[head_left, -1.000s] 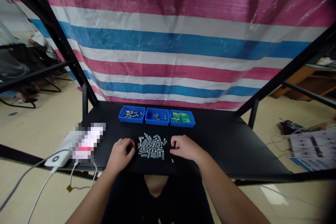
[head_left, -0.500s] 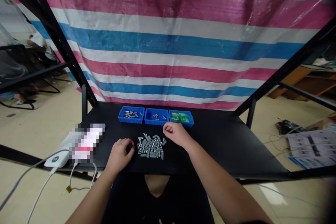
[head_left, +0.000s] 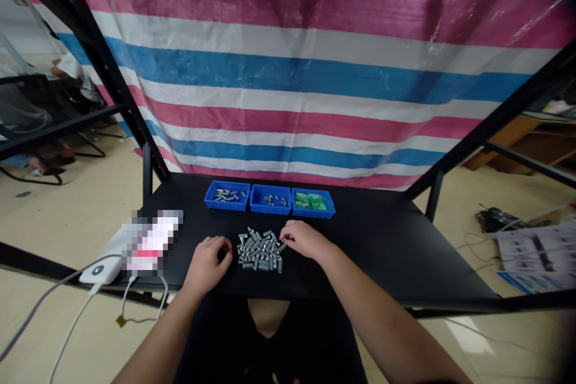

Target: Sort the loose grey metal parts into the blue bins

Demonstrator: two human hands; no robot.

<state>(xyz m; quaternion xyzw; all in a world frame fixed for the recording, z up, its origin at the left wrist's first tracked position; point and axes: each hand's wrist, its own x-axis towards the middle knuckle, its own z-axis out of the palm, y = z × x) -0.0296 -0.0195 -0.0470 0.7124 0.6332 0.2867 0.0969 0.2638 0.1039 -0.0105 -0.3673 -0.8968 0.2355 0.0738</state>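
Note:
A pile of small grey and silvery metal parts lies on the black table. My right hand is at the pile's upper right edge, its fingertips pinched together at a part there; what they hold is too small to make out. Left of the pile, my left hand rests on the table with curved fingers, thumb and forefinger apart, holding nothing. Behind the pile stand three blue trays in a row: the left tray with metal cylinders, the middle tray with small metal pieces, the right tray with green packets.
On the left of the table lie a white power bank and a blurred-out phone with cables. A striped sheet hangs behind the table between black frame posts. People sit at the far left.
My right hand has moved down from beside the middle tray to the pile's upper right edge. Several small pieces in the middle tray lie differently. My left hand stays in place.

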